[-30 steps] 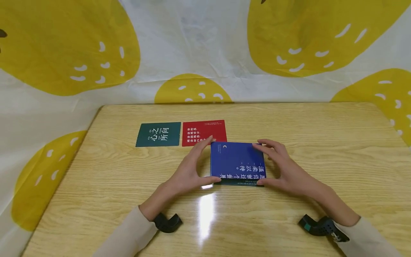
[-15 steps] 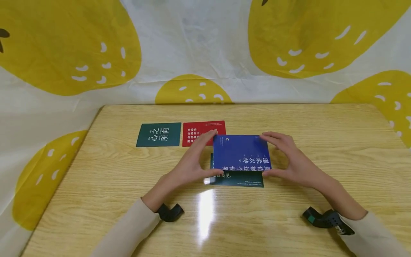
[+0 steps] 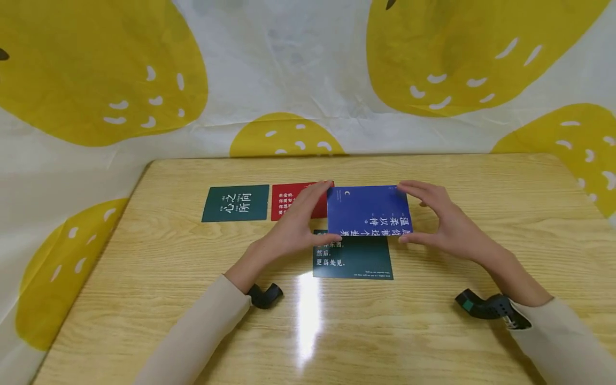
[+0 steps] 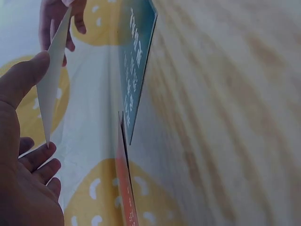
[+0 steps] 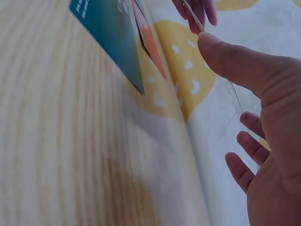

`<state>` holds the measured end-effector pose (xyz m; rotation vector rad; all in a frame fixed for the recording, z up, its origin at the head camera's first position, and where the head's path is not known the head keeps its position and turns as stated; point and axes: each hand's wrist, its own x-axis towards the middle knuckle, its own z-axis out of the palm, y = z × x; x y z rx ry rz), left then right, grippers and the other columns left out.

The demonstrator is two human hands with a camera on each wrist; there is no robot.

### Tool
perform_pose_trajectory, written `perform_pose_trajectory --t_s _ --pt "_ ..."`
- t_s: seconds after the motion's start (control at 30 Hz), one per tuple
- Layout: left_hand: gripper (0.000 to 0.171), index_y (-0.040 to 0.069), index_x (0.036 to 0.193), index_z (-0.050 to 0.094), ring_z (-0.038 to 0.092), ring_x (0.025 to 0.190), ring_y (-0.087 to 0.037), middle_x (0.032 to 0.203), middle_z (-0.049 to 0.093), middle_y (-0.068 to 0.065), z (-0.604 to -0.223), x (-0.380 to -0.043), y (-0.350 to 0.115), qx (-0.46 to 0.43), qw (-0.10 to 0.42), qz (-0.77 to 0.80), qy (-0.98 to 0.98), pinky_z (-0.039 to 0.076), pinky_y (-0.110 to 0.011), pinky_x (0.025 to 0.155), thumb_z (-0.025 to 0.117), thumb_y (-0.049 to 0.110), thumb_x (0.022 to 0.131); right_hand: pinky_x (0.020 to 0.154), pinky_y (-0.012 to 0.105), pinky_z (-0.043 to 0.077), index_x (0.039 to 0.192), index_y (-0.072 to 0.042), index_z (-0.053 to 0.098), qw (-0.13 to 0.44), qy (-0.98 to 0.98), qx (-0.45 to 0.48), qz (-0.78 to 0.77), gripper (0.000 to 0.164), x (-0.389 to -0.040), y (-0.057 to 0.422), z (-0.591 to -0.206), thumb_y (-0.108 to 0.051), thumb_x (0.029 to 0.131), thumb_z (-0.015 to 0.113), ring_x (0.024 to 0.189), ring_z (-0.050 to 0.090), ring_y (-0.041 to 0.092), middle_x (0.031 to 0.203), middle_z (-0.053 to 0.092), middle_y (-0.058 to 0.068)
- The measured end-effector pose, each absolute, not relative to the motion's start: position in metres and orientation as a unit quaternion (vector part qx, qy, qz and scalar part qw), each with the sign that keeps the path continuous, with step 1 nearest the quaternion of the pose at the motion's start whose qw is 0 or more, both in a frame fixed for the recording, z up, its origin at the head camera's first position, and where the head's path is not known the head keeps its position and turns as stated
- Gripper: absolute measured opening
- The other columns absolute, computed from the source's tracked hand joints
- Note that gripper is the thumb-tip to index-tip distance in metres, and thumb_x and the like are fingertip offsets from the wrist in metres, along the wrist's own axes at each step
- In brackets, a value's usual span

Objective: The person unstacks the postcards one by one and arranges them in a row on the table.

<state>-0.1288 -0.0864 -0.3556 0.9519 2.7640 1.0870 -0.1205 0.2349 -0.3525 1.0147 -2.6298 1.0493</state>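
Observation:
Both hands hold a blue card (image 3: 368,208) with white Chinese characters and a small crescent moon, raised above the table. My left hand (image 3: 293,227) grips its left corners between thumb and fingers, while my right hand (image 3: 449,227) grips the right corners the same way. Seen from the left wrist, the card (image 4: 52,80) stands nearly edge-on with its pale underside showing. Below it lies a dark green card (image 3: 356,262) with white writing, its far part hidden by the blue one. Behind the left fingers, a red card (image 3: 284,198) is partly covered.
Another green card (image 3: 236,203) with large white characters lies left of the red one on the wooden table (image 3: 192,278). A white cloth with yellow fruit shapes (image 3: 289,133) hangs behind the table's far edge. Light glares off the tabletop in front of the cards.
Both hands have lifted the blue card off the dark green card and carried it away from the body and slightly right. More of the green card's writing now shows.

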Motion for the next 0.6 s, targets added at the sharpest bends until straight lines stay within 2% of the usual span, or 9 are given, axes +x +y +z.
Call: perform_pose_trajectory --t_s 0.17,0.3,0.47,0.6 --pt "0.103 0.017 0.153 0.02 0.021 0.141 -0.018 0.154 0.027 -0.005 -0.355 -0.14 -0.08 0.307 0.007 0.33 0.892 0.032 -0.043 0.108 0.081 0.04 0.073 0.09 0.021 0.036 0.146 -0.012 0.04 0.06 -0.874 0.329 0.351 0.097 -0.129 0.239 -0.352 -0.007 0.063 0.09 0.127 0.032 0.029 0.148 0.037 0.009" --pt "0.103 0.017 0.153 0.02 0.021 0.141 -0.019 0.154 0.027 -0.006 -0.355 -0.148 -0.077 0.304 0.011 0.325 0.896 0.031 -0.043 0.109 0.081 0.039 0.073 0.09 0.025 0.036 0.146 -0.011 0.04 0.055 -0.875 0.327 0.352 0.095 -0.137 0.242 -0.353 -0.005 0.064 0.089 0.128 0.032 0.03 0.148 0.036 0.01" --pt "0.102 0.016 0.153 0.02 0.021 0.141 -0.019 0.154 0.027 -0.006 -0.354 -0.157 -0.072 0.296 0.02 0.316 0.901 0.029 -0.041 0.111 0.08 0.039 0.074 0.088 0.041 0.037 0.146 -0.011 0.04 0.046 -0.88 0.317 0.35 0.094 -0.146 0.244 -0.353 -0.006 0.065 0.088 0.127 0.031 0.031 0.148 0.037 0.01" --pt "0.102 0.014 0.153 0.021 0.021 0.141 -0.019 0.154 0.027 -0.006 -0.354 -0.163 -0.067 0.288 0.026 0.3 0.909 0.027 -0.039 0.111 0.081 0.04 0.074 0.087 0.05 0.037 0.145 -0.011 0.04 0.041 -0.881 0.313 0.352 0.094 -0.153 0.247 -0.353 -0.006 0.065 0.088 0.126 0.032 0.032 0.147 0.038 0.01"
